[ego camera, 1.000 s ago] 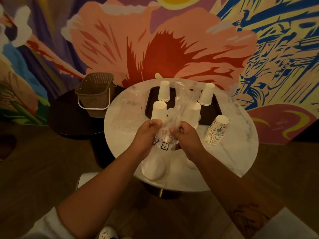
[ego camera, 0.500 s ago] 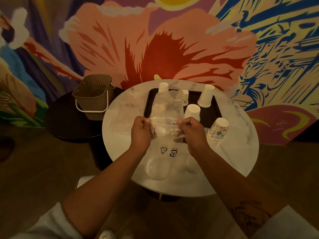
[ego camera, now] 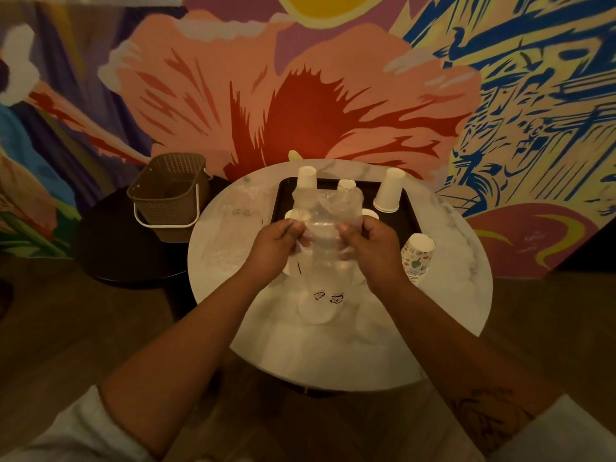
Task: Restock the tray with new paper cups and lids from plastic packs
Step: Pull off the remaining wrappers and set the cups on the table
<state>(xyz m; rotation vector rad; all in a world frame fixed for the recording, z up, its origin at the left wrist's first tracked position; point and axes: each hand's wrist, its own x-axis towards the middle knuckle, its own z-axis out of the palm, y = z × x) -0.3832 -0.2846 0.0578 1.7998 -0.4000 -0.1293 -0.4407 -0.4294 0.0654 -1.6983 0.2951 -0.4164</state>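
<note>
The left hand (ego camera: pixel 273 248) and the right hand (ego camera: pixel 370 251) are each pinching the clear plastic pack (ego camera: pixel 321 235) at mid-length. Each grip is narrow and is closing on the film. The hands are holding the pack above the table (ego camera: pixel 450 295), over the near edge of the black tray (ego camera: pixel 405 218). A round pale shape, probably a lid (ego camera: pixel 315 311), is showing at the pack's near end. Upturned white cups (ego camera: pixel 388 191) are standing on the tray. A tilted stack of printed cups (ego camera: pixel 416 258) is resting on the table to the tray's right.

The step in hand appears to be opening the pack. The next move is likely calling for pulling the film apart while keeping the pack clear of the standing cups.
</note>
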